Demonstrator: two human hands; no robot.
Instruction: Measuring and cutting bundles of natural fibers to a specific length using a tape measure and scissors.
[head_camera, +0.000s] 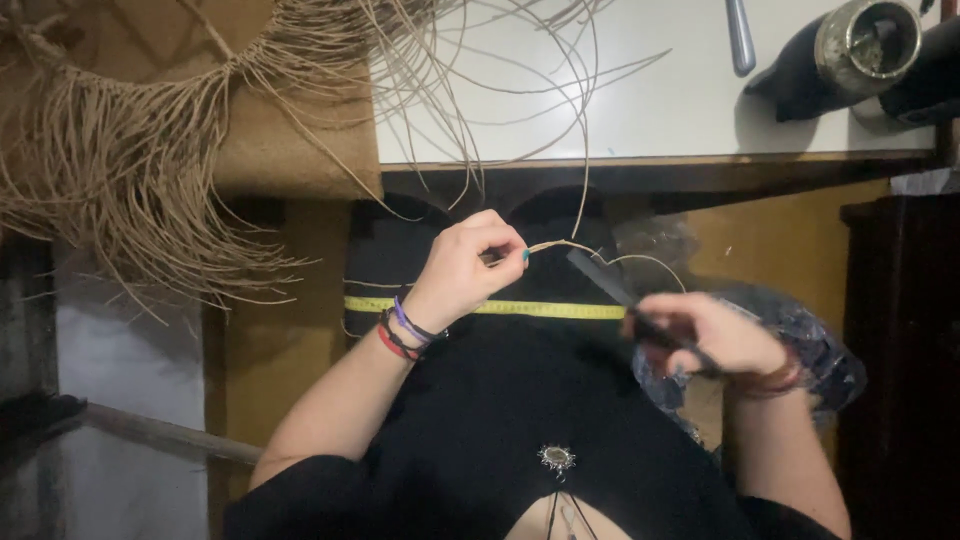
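tabletop: white tabletop (660, 110) with a wood edge along the top of the view, so it's just past the knees

fibre piece: big round woven piece of tan straw-like fibre (130, 150) with a long shaggy fringe, top left, half on the tabletop and half hanging off it

lap: black fabric (500, 400) across the lap, both hands working right over it

dark vessel: black container with a shiny metal rim (850, 50) lying at the top right of the tabletop

tape: yellow measuring tape (540, 309) stretched flat across the black fabric, between the two wrists

left hand: left hand (465, 265) pinched shut on a thin tan fibre strand (580, 246), beaded bracelets on that wrist

strand: loops from those fingertips toward the right hand, and another bit runs up to the tabletop edge

right hand: right hand (715, 335) closed around a dark, narrow tool (625, 295), blurry, can't tell what kind; its tip sits near the strand's loop
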